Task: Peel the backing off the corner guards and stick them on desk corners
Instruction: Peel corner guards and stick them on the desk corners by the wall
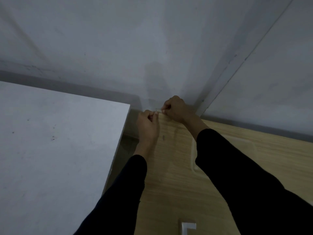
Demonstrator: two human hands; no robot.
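Grey walls (152, 48) meet behind the table (177, 175), at whose far left corner the left hand (148, 128) and right hand (176, 109) pinch one clear corner guard (158, 110) in curled fingers (165, 112), likely to seat it there; a spare guard (188, 228) lies at the near edge.

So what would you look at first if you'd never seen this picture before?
First, the two hands meeting at the far corner of the wooden desk: the left hand and the right hand both pinch a small clear corner guard. Next comes the big white table filling the left side. Last, a pale L-shaped guard lies on the desk at the bottom edge.
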